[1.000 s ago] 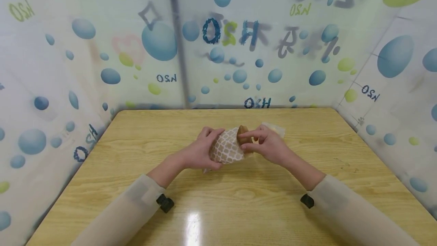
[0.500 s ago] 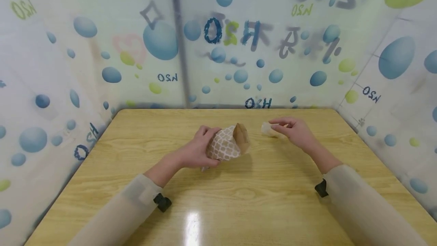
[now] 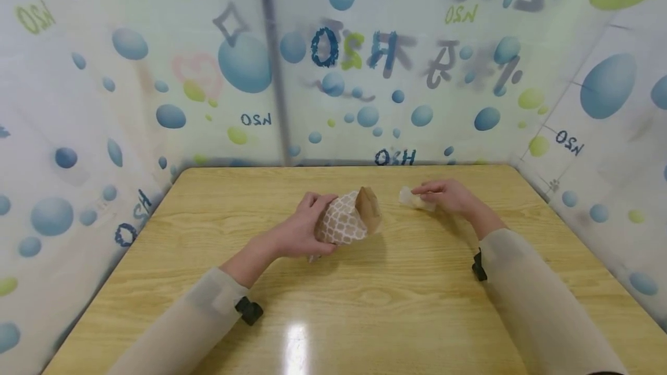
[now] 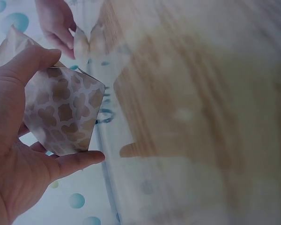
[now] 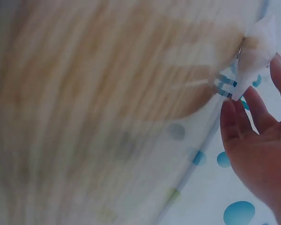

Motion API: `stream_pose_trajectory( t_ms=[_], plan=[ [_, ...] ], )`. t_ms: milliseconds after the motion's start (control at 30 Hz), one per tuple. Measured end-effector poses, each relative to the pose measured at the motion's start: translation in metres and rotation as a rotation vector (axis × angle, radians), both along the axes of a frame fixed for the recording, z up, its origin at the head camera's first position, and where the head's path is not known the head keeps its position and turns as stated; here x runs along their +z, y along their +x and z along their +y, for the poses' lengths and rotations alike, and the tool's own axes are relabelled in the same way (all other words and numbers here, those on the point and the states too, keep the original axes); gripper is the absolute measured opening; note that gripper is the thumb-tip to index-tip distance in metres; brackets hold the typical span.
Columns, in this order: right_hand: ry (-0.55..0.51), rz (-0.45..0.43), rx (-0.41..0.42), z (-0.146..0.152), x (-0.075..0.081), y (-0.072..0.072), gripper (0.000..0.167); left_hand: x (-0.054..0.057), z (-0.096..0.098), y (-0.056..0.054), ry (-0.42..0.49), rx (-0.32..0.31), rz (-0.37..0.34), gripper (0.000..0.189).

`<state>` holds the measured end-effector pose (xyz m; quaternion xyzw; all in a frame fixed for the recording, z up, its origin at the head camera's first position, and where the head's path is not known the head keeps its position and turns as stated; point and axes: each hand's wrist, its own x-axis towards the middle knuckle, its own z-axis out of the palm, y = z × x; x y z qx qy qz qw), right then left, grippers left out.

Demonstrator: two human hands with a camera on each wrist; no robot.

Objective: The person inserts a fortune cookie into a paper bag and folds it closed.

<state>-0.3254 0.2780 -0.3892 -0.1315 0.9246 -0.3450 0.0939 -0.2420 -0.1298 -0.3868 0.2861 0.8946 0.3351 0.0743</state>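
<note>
A paper bag (image 3: 341, 221) with a white lattice print on brown lies on its side above the table's middle, its brown mouth gaping to the right. My left hand (image 3: 299, 227) grips its closed end, thumb and fingers spread around it; the left wrist view shows the same patterned bag (image 4: 65, 110) between them. Further right, a small whitish, translucent packet (image 3: 417, 200) lies on the table. My right hand (image 3: 449, 195) has its fingers on it. In the right wrist view, thumb and fingertips pinch the packet's edge (image 5: 257, 54). What the packet contains is unclear.
A glossy wood-grain table (image 3: 333, 305) spans the view and reflects light near its front. Curtains (image 3: 333, 126) printed with blue and green bubbles stand along its back and sides. Dark camera mounts sit at both wrists.
My right hand has left the bag's mouth, moved right to the small packet and lowered onto it. The left hand has kept hold of the bag, which shifted slightly left.
</note>
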Motion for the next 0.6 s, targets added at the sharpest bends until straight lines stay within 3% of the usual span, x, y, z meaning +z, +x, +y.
stream_pose_trajectory(
  t_ms=[333,600],
  plan=[
    [0.07,-0.03,0.068,-0.008,0.0,0.009,0.04,0.003,0.001,0.0,-0.048,-0.016,0.097,0.105],
    [0.073,-0.082,0.034,-0.008,0.004,0.032,0.052,0.002,0.001,0.001,-0.045,0.002,0.051,0.105]
  ],
)
